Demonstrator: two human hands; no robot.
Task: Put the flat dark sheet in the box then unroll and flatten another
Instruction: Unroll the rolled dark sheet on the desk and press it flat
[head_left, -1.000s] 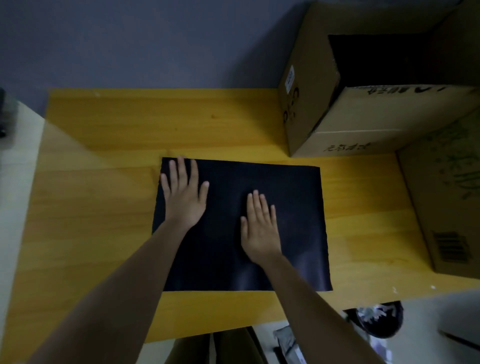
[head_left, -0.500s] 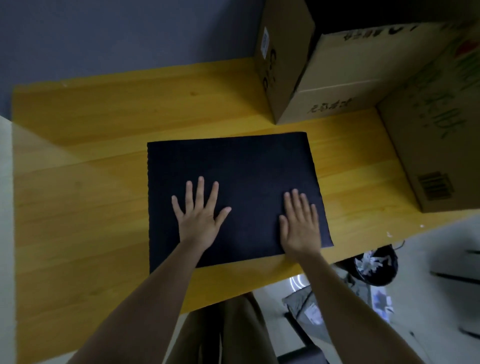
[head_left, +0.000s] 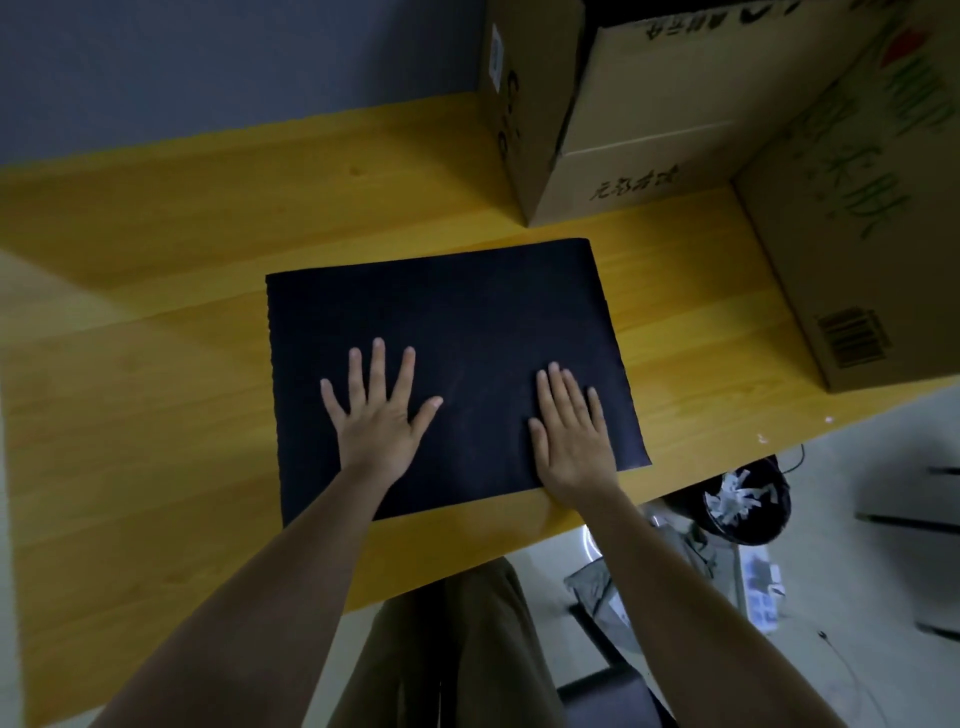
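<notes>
Dark sheet (head_left: 452, 332) lies flat on the table (head_left: 156, 364) — left hand (head_left: 376, 415) fingers splayed, right hand (head_left: 571, 431) fingers together — both palms pressing its near half.

Sheet (head_left: 457, 332): dark, rectangular, laid flat on the table, slightly skewed. Box (head_left: 639, 119): brown cardboard, printed, stood at the far right, near the sheet's corner.

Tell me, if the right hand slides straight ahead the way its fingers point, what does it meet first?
Probably nothing soon: the right hand would cross the dark sheet, then bare table. Farther on stands the cardboard box, though depth is unclear.
</notes>
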